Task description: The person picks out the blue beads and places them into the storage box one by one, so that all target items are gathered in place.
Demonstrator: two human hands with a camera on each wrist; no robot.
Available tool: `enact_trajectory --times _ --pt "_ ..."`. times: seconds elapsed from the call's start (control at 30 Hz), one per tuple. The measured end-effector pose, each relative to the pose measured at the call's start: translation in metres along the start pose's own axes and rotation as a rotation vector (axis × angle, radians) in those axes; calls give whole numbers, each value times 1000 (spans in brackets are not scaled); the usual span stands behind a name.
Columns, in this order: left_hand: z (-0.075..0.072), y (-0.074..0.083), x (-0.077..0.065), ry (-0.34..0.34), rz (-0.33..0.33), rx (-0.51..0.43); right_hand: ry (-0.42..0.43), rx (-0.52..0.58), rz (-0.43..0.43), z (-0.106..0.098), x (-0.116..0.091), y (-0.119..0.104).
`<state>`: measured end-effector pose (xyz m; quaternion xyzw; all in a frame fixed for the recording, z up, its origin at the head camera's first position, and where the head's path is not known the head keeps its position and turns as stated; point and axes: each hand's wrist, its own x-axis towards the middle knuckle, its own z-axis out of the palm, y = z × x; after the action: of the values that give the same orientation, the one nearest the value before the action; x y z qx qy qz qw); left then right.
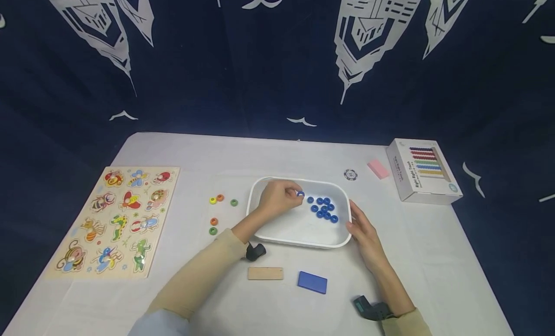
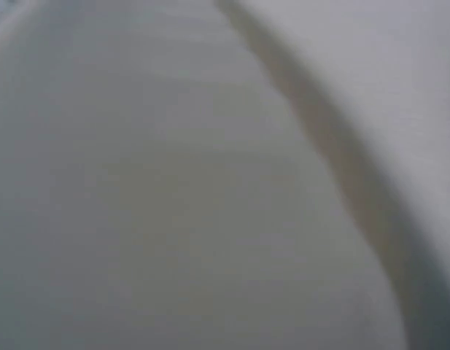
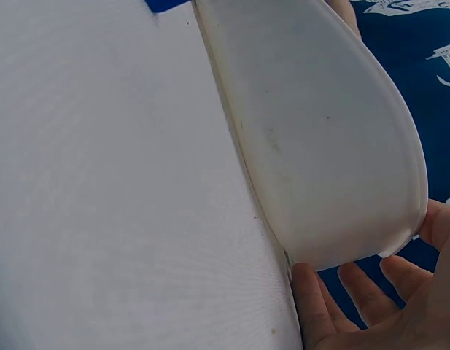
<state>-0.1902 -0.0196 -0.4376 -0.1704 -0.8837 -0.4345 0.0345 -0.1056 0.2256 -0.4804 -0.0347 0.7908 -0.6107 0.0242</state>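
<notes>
My left hand (image 1: 279, 199) reaches over the white tray (image 1: 288, 230) and pinches a blue bead (image 1: 300, 194) between thumb and fingertips. Several blue beads (image 1: 320, 214) lie loose in the right half of the tray. At the tray's right end, my right hand (image 1: 366, 237) holds the rim and outer wall. The right wrist view shows its fingertips (image 3: 306, 281) against the tray's end wall. In the left wrist view only the blurred pale tray wall (image 2: 195, 182) appears; the hand and bead are out of sight there.
Left of the tray lie yellow, orange and green beads (image 1: 234, 202). An insect puzzle board (image 1: 123, 208) lies farther left. In front are a wooden block (image 1: 265, 273) and a blue block (image 1: 312, 282). Behind right are a round chip (image 1: 350, 174), a pink block (image 1: 378, 169) and a box (image 1: 422, 172).
</notes>
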Motion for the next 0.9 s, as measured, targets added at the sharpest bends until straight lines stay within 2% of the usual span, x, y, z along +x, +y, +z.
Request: enact_trajectory --times 0.27,0.37,0.47,0.53,0.63,0.73,0.9 --pt "22 -8 13 -150 -69 65 12 -9 26 0 0 0" --pt "31 -8 16 -206 -66 127 11 -9 19 -2 -1 -1" --pt "37 -7 18 -237 -59 204 15 -4 13 -4 -1 1" --pt "38 -6 18 -252 -56 223 20 -3 15 -4 -1 2" --pt "37 -6 16 -275 -70 188 14 7 8 -4 -2 1" --pt "32 -5 14 -294 -97 106 0 11 0 -2 -2 0" --pt "14 2 6 -288 -134 -12 -1 20 -6 -1 -3 -2"
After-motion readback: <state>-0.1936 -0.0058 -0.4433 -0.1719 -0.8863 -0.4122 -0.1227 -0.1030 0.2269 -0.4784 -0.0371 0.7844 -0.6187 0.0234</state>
